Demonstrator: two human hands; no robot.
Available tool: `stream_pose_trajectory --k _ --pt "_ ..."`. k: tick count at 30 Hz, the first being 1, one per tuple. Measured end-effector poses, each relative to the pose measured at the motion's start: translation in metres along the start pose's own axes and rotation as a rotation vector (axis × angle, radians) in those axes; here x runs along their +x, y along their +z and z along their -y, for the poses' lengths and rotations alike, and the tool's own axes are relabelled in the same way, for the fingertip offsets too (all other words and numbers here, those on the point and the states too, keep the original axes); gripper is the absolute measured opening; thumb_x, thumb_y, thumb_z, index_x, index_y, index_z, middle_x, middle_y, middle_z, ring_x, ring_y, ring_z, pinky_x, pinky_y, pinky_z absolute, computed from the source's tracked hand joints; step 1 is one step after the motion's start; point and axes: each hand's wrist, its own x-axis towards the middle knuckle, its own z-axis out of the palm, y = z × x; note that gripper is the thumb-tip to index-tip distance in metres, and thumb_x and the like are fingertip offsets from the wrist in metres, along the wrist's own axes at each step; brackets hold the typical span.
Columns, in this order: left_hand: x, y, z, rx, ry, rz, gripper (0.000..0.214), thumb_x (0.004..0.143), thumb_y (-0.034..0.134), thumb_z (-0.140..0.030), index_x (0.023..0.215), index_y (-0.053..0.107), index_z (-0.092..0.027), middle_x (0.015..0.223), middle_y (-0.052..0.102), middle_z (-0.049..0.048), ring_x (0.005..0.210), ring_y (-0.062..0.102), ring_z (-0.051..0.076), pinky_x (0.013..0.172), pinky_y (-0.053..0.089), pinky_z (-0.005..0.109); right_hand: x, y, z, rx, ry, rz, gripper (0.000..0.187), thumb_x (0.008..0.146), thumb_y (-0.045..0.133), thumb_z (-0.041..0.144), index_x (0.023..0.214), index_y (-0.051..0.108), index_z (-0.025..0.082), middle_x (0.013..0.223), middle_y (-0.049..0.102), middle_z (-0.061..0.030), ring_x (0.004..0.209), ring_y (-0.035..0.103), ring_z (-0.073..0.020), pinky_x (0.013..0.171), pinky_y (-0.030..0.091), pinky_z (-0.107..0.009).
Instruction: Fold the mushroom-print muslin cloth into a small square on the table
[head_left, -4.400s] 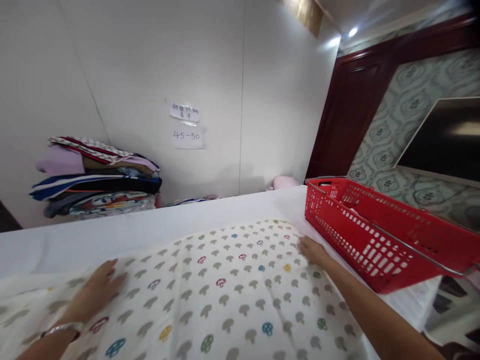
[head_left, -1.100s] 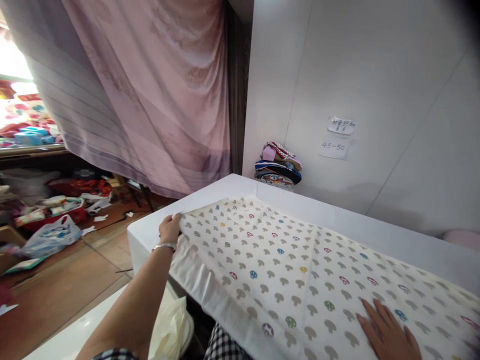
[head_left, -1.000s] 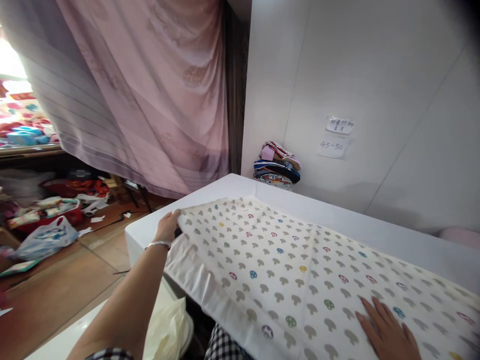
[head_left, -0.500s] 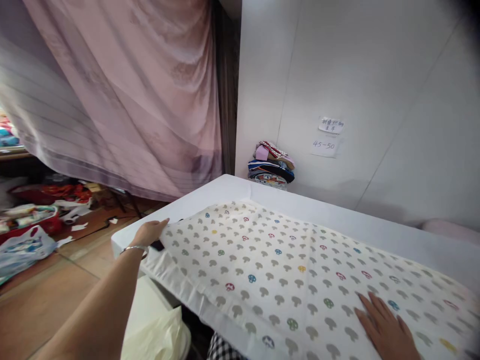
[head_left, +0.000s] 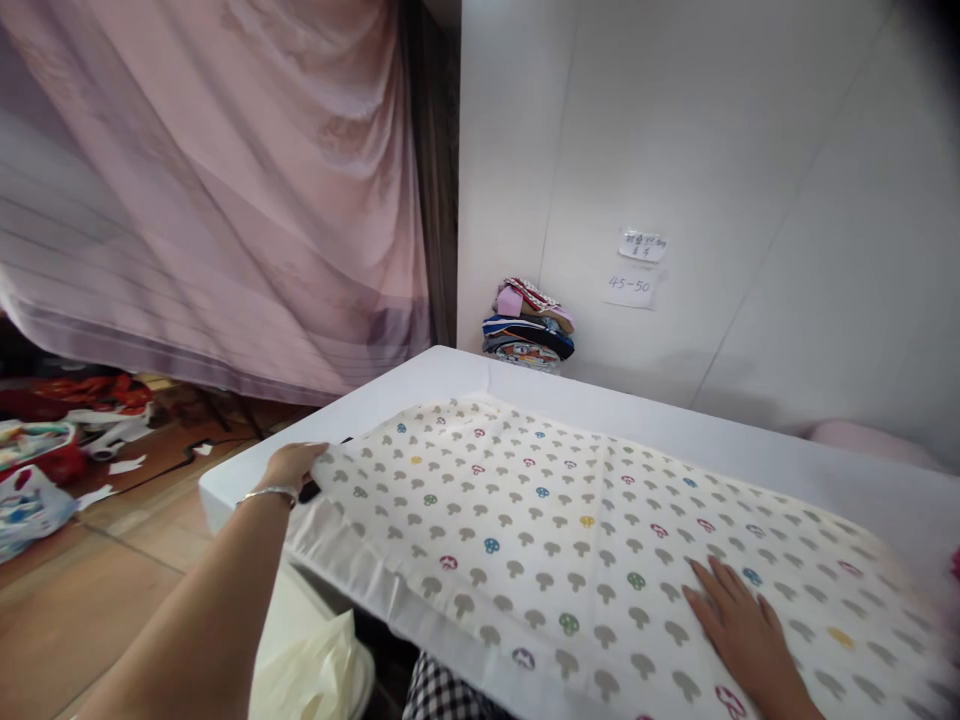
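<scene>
A white cloth [head_left: 517, 540] printed with grey and coloured mushrooms lies spread over the white table [head_left: 390, 395], its near edge hanging over the table's side. At the cloth's left corner, my left hand [head_left: 292, 468] has its fingers closed on the edge. Something small and dark shows beside that hand, partly hidden under the cloth. My right hand [head_left: 739, 622] rests flat on the cloth toward the right, fingers spread.
Folded fabrics [head_left: 529, 325] are stacked by the wall beyond the table. Pink curtain [head_left: 300, 200] hangs at left. Bags and scraps [head_left: 34, 510] litter the tiled floor. A pale plastic bag [head_left: 311, 670] sits below the table edge. Paper notes [head_left: 631, 286] are on the wall.
The view has turned slightly to the right, so the scene sits further left. Both hands keep about the same places on the cloth.
</scene>
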Motion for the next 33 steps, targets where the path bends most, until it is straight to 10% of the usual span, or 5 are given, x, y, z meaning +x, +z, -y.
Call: stream_pose_trajectory --k 6,11,18,23,33 --pt "-0.048 0.053 -0.064 -0.103 0.21 0.084 0.015 0.066 0.059 -0.018 0.08 0.058 -0.012 0.061 0.053 -0.002 0.056 0.051 0.011 0.057 0.044 0.026 -0.002 -0.01 0.011 -0.007 0.026 -0.002 0.057 0.084 0.025 0.05 0.133 0.043 0.027 0.144 0.032 -0.0031 0.133 0.025 -0.0227 0.104 0.023 -0.048" --pt "-0.209 0.134 -0.107 -0.113 0.737 0.459 0.033 0.074 0.056 -0.024 0.107 0.058 -0.022 0.08 0.062 -0.0007 0.072 0.057 0.013 0.069 0.046 0.025 -0.002 -0.016 0.017 0.034 0.04 -0.006 0.055 0.086 0.026 0.051 0.133 0.041 0.028 0.145 0.03 -0.003 0.133 0.024 -0.0231 0.105 0.021 -0.049" --pt "-0.442 0.165 -0.005 0.204 1.416 1.468 0.04 0.08 0.048 -0.019 0.119 0.052 -0.027 0.102 0.066 0.004 0.091 0.06 0.02 0.078 0.046 0.03 -0.003 -0.031 0.021 0.034 0.018 0.065 0.05 0.087 0.031 0.027 0.135 0.04 0.021 0.145 0.029 -0.0069 0.134 0.024 -0.0229 0.106 0.017 -0.047" --pt "-0.46 0.162 0.043 0.318 1.363 1.613 0.043 0.079 0.046 -0.017 0.12 0.048 -0.028 0.107 0.064 0.0032 0.095 0.058 0.02 0.083 0.044 0.032 -0.001 -0.039 0.024 0.091 0.033 0.029 0.049 0.088 0.028 0.021 0.136 0.037 0.025 0.143 0.034 -0.005 0.132 0.026 -0.0206 0.106 0.018 -0.047" --pt "-0.458 0.165 0.035 0.405 1.201 1.684 0.034 0.072 0.05 -0.015 0.104 0.059 -0.024 0.102 0.064 0.0036 0.093 0.056 0.019 0.087 0.04 0.03 -0.001 -0.051 0.027 0.458 0.014 -0.079 0.052 0.083 0.037 0.021 0.136 0.038 0.021 0.136 0.045 -0.0069 0.131 0.028 -0.0234 0.108 0.009 -0.047"
